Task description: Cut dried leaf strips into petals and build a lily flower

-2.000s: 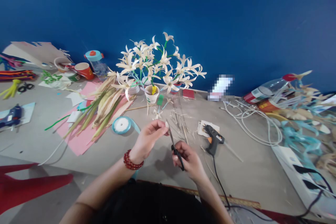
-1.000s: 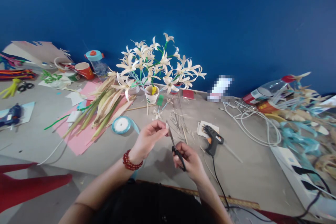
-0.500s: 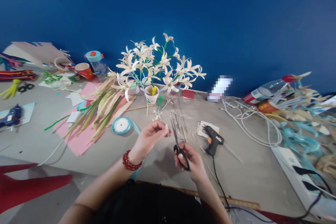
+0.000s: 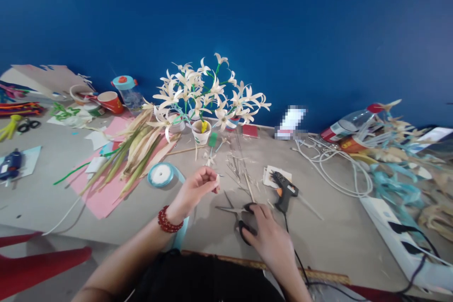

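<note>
Head view of two bare hands above a cluttered worktop (image 4: 205, 214). The left hand (image 4: 193, 193) has its grip closed on a small pale piece (image 4: 218, 180), pinched between thumb and fingers above the worktop; its full outline is hidden. The right hand (image 4: 271, 238) lies over the black loops of open scissors (image 4: 236, 210), whose blades point towards the person's left; whether this grip is firm or merely touching cannot be told. The pale piece is probably very light, thin and easily creased—best taken by an edge with slight pressure. The scissors should handle as stiff and heavier, taken safely by the loops, with fingers clear of the blades. Containers: the white paper cup (image 4: 201, 138), upright beneath the pale flowers (image 4: 170, 97), holds something yellow (image 4: 204, 126); which cups carry the flower stems is partly hidden. At right, an orange cup (image 4: 348, 145) contains pale, stick-like pieces (image 4: 368, 138) and stands beside a tilted, red-capped bottle (image 4: 339, 131), apparently clear-walled. At left, a red cup (image 4: 110, 102) leans near a clear jar (image 4: 131, 99) with a light-blue lid (image 4: 123, 83); the contents of both are indistinct.
</note>
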Tool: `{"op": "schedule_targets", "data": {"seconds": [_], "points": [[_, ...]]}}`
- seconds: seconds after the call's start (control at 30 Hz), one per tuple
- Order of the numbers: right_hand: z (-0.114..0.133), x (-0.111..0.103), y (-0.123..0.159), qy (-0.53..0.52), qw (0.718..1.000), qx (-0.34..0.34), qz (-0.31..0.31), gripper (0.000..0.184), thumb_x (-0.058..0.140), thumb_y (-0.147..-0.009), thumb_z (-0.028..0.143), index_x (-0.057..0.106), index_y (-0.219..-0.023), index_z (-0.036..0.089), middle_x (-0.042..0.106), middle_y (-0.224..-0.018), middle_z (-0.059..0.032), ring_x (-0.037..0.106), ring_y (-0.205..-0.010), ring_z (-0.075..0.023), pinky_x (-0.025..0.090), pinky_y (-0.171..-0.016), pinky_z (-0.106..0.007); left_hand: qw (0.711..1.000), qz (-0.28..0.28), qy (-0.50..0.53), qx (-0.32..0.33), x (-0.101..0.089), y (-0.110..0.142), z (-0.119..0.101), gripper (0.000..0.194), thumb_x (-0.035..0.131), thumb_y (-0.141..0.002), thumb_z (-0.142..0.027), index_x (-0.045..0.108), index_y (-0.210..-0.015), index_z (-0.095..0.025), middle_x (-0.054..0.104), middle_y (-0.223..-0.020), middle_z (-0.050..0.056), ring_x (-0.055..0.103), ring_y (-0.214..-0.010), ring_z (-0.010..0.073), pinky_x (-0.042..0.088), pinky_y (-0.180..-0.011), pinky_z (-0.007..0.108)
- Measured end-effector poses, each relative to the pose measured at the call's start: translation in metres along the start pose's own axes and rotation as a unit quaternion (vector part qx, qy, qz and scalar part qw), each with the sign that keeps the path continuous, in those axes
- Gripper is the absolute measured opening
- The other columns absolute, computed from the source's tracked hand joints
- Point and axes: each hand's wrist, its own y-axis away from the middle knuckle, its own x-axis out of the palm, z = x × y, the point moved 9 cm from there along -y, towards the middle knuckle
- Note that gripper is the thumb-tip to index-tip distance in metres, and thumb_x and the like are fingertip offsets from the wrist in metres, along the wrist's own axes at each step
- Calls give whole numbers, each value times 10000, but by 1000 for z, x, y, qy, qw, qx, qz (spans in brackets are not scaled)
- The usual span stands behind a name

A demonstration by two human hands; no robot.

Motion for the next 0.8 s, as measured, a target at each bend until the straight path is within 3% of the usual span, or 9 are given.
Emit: {"op": "schedule_targets", "data": {"seconds": [0.1, 0.23, 0.33, 0.43, 0.53, 0.67, 0.8], "points": [[4, -1, -1, 35, 999, -8, 7, 411, 629, -774, 241, 556, -1178, 233, 619, -1213, -105, 691, -742, -244, 440, -566, -298, 1000, 2, -15, -3, -4, 1, 2, 194, 694, -787, -273, 600, -915, -162, 613, -756, -1, 579, -690, 125, 460, -714, 273], [9, -8, -2, 18, 999, -36, 16, 442, 650, -758, 261, 560, -1190, 239, 616, -1236, -97, 697, -774, -249, 468, -614, -309, 996, 8, -91, 11, -12, 5, 3, 208, 655, -806, -229, 596, -996, -167, 616, -800, 9, 593, -764, 141, 451, -758, 278], [19, -22, -8, -59, 996, -66, 0, 293, 642, -787, 311, 617, -1072, 245, 637, -1190, -73, 680, -804, -235, 476, -662, -313, 987, 21, -154, 33, -14, 8, 1, 204, 609, -832, -213, 590, -1032, -177, 620, -807, 12, 599, -789, 152, 451, -763, 278], [36, -33, -22, -212, 974, -78, -8, 181, 600, -861, 395, 641, -912, 226, 678, -959, -55, 612, -665, -177, 439, -600, -284, 973, 39, -223, 55, -9, 11, -3, 226, 589, -844, -206, 592, -1069, -190, 635, -808, 14, 604, -783, 156, 457, -759, 273], [55, -25, -40, -425, 903, -56, 31, 230, 597, -873, 437, 634, -902, 213, 560, -606, 25, 468, -497, -124, 344, -473, -232, 955, 71, -273, 97, 3, 16, -12, 309, 593, -840, -205, 583, -1149, -212, 644, -813, 17, 607, -793, 167, 464, -778, 285], [74, -5, -52, -613, 786, -18, 74, 247, 671, -800, 416, 577, -753, 193, 503, -593, 55, 369, -455, -75, 267, -432, -199, 942, 109, -289, 129, 15, 24, -18, 384, 565, -852, -194, 529, -1233, -222, 652, -821, 24, 617, -796, 176, 475, -787, 305], [71, 8, -49, -696, 711, 47, 93, 221, 696, -745, 353, 557, -699, 188, 486, -546, 65, 328, -423, -64, 225, -423, -196, 953, 116, -249, 131, 10, 29, -18, 422, 544, -849, -149, 509, -1264, -215, 643, -817, 29, 610, -799, 174, 478, -809, 316]]}}
